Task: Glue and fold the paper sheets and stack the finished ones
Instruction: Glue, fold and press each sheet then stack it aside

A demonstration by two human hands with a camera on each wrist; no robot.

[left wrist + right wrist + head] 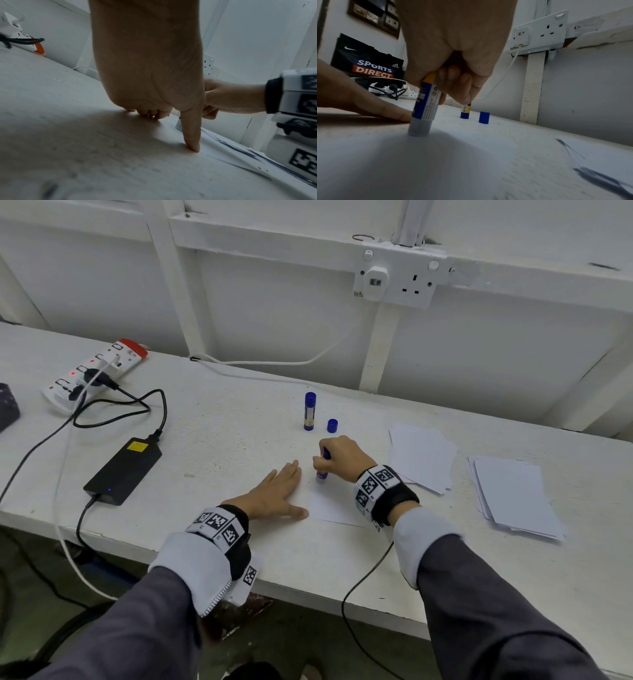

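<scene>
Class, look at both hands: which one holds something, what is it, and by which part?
The right hand grips the uncapped glue stick by its upper barrel, tip down on the sheet. The left hand holds nothing; it presses flat.

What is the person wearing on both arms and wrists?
Both arms have dark grey sleeves with light grey cuffs. The left wrist and right wrist each carry a black band with white blocks printed with black square code markers. A thin black cable hangs from the right wrist band.
</scene>
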